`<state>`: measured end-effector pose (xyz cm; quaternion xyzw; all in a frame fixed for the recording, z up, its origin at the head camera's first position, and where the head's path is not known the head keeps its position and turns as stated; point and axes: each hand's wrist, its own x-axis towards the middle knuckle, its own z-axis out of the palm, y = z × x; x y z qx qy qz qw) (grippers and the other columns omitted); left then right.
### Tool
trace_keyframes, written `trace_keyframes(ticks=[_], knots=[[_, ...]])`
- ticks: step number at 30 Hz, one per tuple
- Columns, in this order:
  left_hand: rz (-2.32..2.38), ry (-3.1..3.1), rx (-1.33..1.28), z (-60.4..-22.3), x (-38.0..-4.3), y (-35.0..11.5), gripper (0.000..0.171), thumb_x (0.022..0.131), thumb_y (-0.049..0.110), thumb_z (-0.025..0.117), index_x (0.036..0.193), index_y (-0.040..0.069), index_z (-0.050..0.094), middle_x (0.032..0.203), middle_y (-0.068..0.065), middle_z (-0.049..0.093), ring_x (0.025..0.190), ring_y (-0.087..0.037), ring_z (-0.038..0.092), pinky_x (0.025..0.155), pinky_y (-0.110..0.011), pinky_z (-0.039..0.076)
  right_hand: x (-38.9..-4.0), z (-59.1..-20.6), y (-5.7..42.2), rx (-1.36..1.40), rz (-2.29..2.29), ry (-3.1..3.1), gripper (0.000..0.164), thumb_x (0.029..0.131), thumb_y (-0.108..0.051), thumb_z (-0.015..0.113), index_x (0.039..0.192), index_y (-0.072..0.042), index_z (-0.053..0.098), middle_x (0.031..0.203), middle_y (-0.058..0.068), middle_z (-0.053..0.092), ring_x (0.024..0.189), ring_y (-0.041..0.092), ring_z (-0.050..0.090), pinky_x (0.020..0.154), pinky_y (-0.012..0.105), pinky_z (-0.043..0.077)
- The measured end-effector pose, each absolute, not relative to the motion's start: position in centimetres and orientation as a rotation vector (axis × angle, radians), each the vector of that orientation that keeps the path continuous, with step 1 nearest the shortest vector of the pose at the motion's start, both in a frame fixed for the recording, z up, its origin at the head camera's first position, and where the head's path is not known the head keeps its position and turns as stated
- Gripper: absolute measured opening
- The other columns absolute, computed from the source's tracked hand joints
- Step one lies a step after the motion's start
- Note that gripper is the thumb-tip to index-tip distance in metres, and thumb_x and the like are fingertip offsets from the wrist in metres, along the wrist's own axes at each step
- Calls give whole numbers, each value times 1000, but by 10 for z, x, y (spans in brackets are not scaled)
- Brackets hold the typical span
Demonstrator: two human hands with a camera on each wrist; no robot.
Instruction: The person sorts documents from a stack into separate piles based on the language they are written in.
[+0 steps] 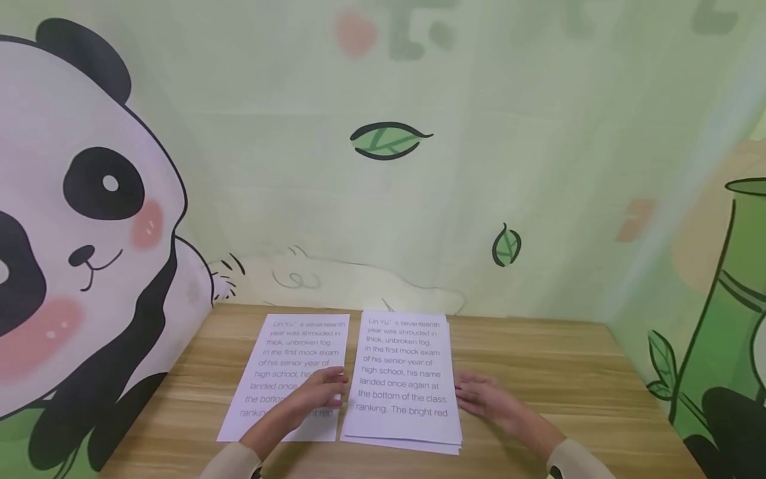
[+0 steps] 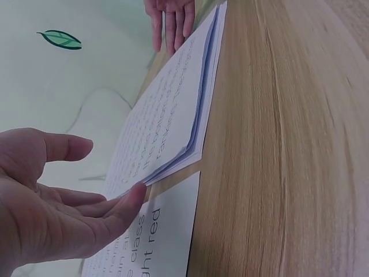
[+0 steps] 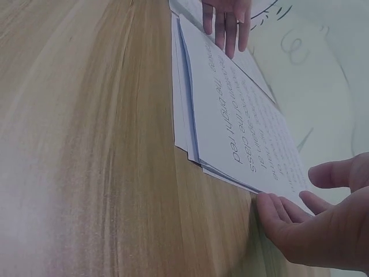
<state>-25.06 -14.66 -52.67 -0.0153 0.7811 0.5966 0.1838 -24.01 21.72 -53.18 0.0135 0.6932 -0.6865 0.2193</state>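
Note:
A small stack of printed paper sheets (image 1: 397,372) lies on the wooden table, its lower edges slightly uneven. Left of it lies a single printed sheet (image 1: 293,339). My left hand (image 1: 314,398) is over the single sheet, fingers extended toward the stack's left edge. In the left wrist view, the left fingertips (image 2: 137,196) are close by the stack's edge; contact is hard to tell. My right hand (image 1: 491,402) is at the stack's right side with relaxed fingers. The right wrist view shows its fingertips (image 3: 266,202) at the edge of the sheets. Neither hand grips anything.
The wooden table (image 1: 538,352) extends to both sides and in front of the papers. Behind it hangs a pale green backdrop (image 1: 287,166) with a drawn panda (image 1: 102,266) on the left and bamboo (image 1: 712,319) on the right.

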Motion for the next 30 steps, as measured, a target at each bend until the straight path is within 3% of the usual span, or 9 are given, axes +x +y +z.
trace_keyframes(ticks=[5,13,23,30], knots=[[1623,2189,-38,-523,-250,-145,62,96,11,62,148,-13,39,143,-31,54,117,-35,66,95,-43,59,-239,-530,218,29,-1900,1905,57,104,-6,49,151,17,25,149,38,42,132,37,58,112,46,49],[1578,2187,-2,-519,-251,-145,61,99,15,60,149,-13,38,149,-30,50,129,-40,60,99,-43,57,-238,-526,222,-9,-1867,1929,57,104,-6,49,152,16,26,152,34,42,135,40,55,110,45,50],[1552,2193,20,-514,-248,-141,59,100,15,58,147,-15,39,148,-31,50,129,-43,59,101,-45,56,-237,-529,222,47,-1863,1962,56,102,-6,52,151,13,32,149,33,46,132,40,58,107,44,53],[1625,2160,61,-514,-246,-142,58,99,12,59,148,-11,40,144,-31,53,127,-41,60,101,-45,56,-233,-528,224,49,-1883,1955,55,102,-8,53,149,13,34,142,30,56,115,21,66,101,37,57]])
